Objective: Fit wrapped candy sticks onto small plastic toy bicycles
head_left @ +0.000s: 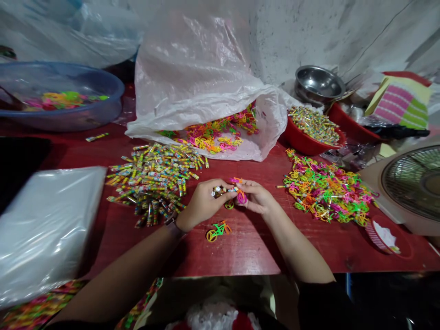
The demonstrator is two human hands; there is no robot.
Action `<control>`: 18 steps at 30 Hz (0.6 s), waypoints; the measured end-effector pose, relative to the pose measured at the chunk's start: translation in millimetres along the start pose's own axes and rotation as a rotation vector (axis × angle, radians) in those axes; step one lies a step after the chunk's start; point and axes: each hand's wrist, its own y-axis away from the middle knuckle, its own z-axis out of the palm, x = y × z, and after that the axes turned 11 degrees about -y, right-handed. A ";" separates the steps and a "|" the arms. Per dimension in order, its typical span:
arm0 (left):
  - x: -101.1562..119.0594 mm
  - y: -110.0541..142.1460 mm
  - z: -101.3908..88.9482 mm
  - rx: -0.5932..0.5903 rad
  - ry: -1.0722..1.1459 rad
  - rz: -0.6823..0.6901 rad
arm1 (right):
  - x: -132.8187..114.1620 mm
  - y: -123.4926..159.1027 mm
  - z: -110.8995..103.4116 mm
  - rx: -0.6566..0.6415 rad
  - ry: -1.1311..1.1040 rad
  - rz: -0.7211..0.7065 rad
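Observation:
My left hand (204,201) is closed around several small wrapped tubes (219,190), their ends showing at the thumb. My right hand (255,197) pinches a pink and orange plastic toy bicycle (242,197), which meets the end of one tube between my fingertips. Whether the two are joined, I cannot tell. On the red table (256,256) just below lies a toy bicycle (219,230) in green, orange and yellow. A pile of wrapped tubes (154,176) spreads beside my left hand. To the right of my right hand is a heap of toy bicycles (326,190), with tubes among them.
A white plastic bag (195,101) of bicycle parts lies behind my hands. A blue basin (96,114) stands back left, above stacked clear plastic bags (51,220). At right are a red bowl (305,144) of tubes, a fan (412,183) and a small red basket (374,238).

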 end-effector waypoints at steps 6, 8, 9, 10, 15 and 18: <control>-2.8 -1.8 -2.8 -0.058 -0.149 0.053 | 7.7 -1.9 -4.1 0.154 0.219 -0.165; -5.5 -3.5 -3.4 -0.090 -0.195 0.040 | 15.9 -7.3 -2.5 0.238 0.276 -0.290; -6.5 -4.4 -3.6 -0.097 -0.203 0.024 | 18.2 -9.8 -1.0 0.260 0.292 -0.329; -7.0 -5.1 -3.9 -0.097 -0.198 0.009 | 17.6 -11.1 0.4 0.261 0.309 -0.346; -3.2 -7.3 -8.2 -0.112 -0.132 -0.049 | -48.0 27.3 -13.3 0.218 0.601 -0.363; -2.1 -8.5 -11.3 -0.011 -0.116 -0.130 | -110.8 75.9 -41.6 0.593 1.144 -0.453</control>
